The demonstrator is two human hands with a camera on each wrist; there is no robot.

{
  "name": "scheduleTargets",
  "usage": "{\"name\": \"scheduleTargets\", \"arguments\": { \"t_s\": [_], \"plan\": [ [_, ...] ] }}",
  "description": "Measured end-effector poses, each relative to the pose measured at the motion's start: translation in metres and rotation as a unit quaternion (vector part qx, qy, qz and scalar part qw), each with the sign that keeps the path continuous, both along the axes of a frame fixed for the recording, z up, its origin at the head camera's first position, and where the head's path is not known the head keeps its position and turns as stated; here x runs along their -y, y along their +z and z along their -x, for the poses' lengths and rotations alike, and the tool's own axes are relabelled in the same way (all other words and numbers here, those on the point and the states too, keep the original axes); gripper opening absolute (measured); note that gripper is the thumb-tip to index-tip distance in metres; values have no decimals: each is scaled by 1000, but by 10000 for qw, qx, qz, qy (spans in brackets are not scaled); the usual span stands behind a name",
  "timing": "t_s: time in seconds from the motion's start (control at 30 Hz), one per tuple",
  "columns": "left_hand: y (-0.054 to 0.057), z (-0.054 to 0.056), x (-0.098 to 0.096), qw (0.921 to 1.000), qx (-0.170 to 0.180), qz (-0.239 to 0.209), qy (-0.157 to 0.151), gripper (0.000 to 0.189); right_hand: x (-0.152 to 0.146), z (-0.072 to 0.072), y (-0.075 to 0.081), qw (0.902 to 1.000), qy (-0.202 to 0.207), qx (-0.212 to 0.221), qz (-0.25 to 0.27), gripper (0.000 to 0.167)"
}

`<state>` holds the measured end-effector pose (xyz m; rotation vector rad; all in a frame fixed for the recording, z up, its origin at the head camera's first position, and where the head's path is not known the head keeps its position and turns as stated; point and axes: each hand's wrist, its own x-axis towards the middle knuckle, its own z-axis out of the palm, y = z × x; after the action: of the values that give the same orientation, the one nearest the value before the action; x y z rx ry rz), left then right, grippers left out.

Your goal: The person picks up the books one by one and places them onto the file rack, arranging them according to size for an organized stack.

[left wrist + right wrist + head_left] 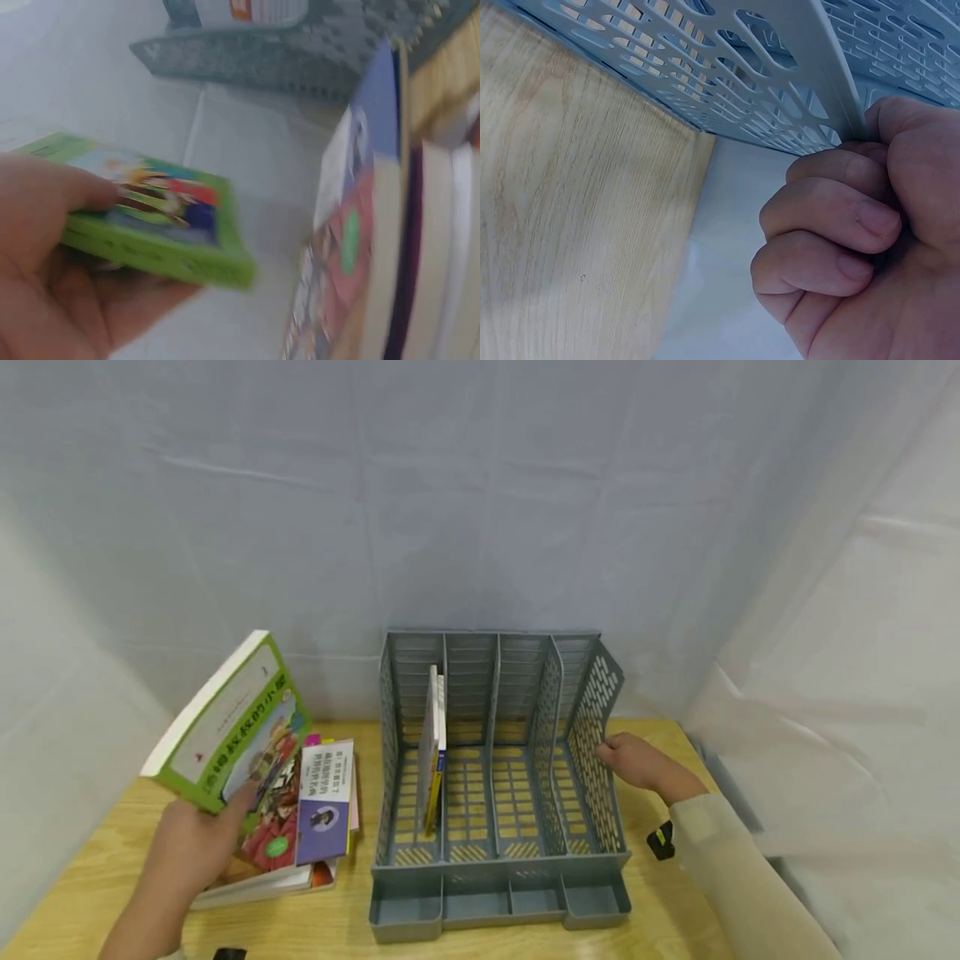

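My left hand (197, 835) grips a green-covered book (240, 718) by its lower edge, thumb across the front cover, raised and tilted above a pile of books. In the left wrist view the green spine of that book (161, 259) faces the camera. My right hand (639, 767) pinches the right side wall of a grey desktop book rack (501, 863); the right wrist view shows thumb and curled fingers (829, 214) on the edge of the perforated wall (761, 75). Thin books (433, 752) stand upright in the rack's leftmost section, leaning by the first divider.
On the wooden table (255, 935), left of the rack, lies the pile with a purple-and-white book (326, 802) on top. Small trays (480, 906) run along the rack's front. A black strap (661, 841) is near the right wrist. White sheeting (480, 510) surrounds the table.
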<state>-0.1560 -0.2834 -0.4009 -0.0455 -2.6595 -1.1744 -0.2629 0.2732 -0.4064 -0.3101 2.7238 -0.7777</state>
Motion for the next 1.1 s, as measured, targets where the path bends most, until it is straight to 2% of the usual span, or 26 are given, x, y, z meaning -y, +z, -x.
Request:
{"name": "scheduleTargets", "arguments": {
  "t_s": [0.1, 0.17, 0.27, 0.3, 0.4, 0.47, 0.5, 0.53, 0.6, 0.7, 0.77, 0.83, 0.97, 1.1],
  "plan": [
    [13, -5, -20, 9936, -858, -731, 7, 81, 1, 1, 0, 10000, -11, -10, 1, 41],
    [21, -9, -35, 9864, -1337, -952, -127, 91, 2, 1, 0, 10000, -5, -5, -15, 41],
    [27, -13, -59, 9662, -2255, -1111, -574, 102, 2, 1, 0, 10000, 35, 6, -77, 40],
    [28, -13, -67, 9600, -2464, -1110, -730, 104, 2, 0, 1, 9999, 53, 15, -95, 40],
    [27, -10, -90, 9387, -2967, -1170, -1310, 107, 2, 0, 1, 9999, 48, 40, -102, 40],
    [25, -7, -103, 9311, -3119, -1130, -1515, 107, 1, 0, 0, 9999, 25, 54, -89, 39],
    [23, -5, -110, 9306, -3099, -1151, -1569, 106, 1, 0, 0, 9999, 30, 63, -73, 39],
    [22, -2, -116, 9320, -3027, -1155, -1623, 102, 1, 0, 0, 10000, 20, 71, -51, 40],
    [20, 1, -127, 9479, -2624, -1049, -1470, 90, 1, 0, -1, 10000, 4, 85, -19, 41],
    [16, 7, -142, 9737, -1760, -964, -1081, 58, 1, 0, -2, 10000, -6, 89, 27, 42],
    [14, 11, -149, 9851, -1278, -820, -810, 46, 1, 0, -3, 9999, -46, 101, 41, 42],
    [11, 15, -156, 9894, -1099, -769, -548, 41, 2, 0, -3, 9999, -39, 93, 40, 42],
    [8, 23, -167, 9929, -917, -728, -218, 44, 1, 0, -3, 10000, 7, 77, 47, 43],
    [5, 30, -175, 9961, -395, -745, -259, 45, 1, -1, -1, 9999, 29, 59, 121, 43]
  ]
}}
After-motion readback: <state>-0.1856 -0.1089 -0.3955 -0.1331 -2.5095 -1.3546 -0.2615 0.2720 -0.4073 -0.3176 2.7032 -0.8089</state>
